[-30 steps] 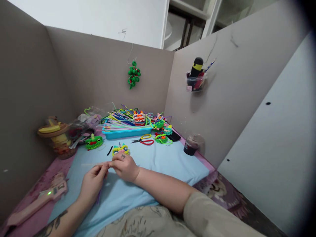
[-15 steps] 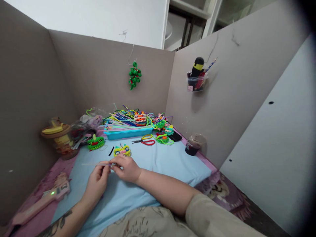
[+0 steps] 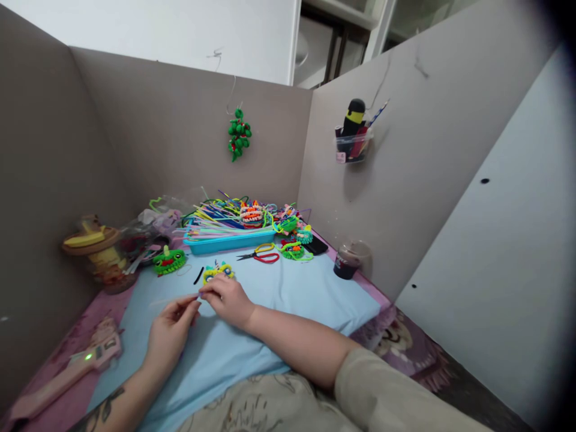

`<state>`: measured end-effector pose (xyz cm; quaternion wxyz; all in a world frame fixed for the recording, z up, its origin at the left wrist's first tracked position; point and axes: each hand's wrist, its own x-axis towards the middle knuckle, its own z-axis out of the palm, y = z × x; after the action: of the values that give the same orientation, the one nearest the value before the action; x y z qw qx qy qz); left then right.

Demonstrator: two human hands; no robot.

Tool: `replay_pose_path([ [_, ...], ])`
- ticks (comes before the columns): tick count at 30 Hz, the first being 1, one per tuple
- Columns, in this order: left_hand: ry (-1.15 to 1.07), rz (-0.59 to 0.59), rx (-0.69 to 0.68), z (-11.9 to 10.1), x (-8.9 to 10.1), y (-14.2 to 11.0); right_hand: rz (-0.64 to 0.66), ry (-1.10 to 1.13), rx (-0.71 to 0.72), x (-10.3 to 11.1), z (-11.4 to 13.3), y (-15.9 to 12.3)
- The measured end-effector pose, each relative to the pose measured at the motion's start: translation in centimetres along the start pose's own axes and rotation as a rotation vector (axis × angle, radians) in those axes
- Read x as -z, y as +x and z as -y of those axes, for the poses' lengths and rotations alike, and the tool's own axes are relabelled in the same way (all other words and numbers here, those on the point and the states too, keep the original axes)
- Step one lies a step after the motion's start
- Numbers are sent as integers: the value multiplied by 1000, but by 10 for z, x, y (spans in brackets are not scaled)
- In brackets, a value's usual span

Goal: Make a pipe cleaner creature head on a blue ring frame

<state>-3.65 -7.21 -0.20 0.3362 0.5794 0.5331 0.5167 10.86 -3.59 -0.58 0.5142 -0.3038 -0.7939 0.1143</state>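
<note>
A thin pale lavender pipe cleaner [image 3: 199, 296] runs between my two hands, its faint far end sticking out to the left. My left hand [image 3: 173, 324] pinches it between thumb and fingers. My right hand [image 3: 227, 300] is closed on it at the fingertips, which nearly meet those of the left. Most of the strand is covered by fingers or blurred. Just behind the right hand lies a yellow fuzzy figure [image 3: 218, 272] with big eyes and teal ears, partly hidden by that hand. A short black strip [image 3: 198, 275] lies beside it.
Behind are a blue tray [image 3: 229, 244] heaped with pipe cleaners, red-and-yellow scissors [image 3: 261, 254] and a green frog-like figure [image 3: 169, 261]. A pink glue gun [image 3: 76, 372] with a lit green light lies left. A dark cup [image 3: 345, 264] stands right; a lidded cup [image 3: 105, 258] stands left.
The hands stay close together; the left hand's fingers have shifted and spread a little around the pipe cleaner, and less of the strand shows. The whole view has swung slightly.
</note>
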Motion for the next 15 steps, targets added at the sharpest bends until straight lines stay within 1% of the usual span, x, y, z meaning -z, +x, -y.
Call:
replay_pose_path([
  [4,-7,-1,10,-2,-1,-1,-37,47,-81,-1,1,2],
  [8,-3,46,-1,2,-1,0,-68,45,-137,-3,1,3],
  [12,-14,82,14,6,-2,0,-72,11,-112,-2,0,2],
  [15,-97,93,57,4,-5,-1,-76,3,-83,-1,-1,0],
])
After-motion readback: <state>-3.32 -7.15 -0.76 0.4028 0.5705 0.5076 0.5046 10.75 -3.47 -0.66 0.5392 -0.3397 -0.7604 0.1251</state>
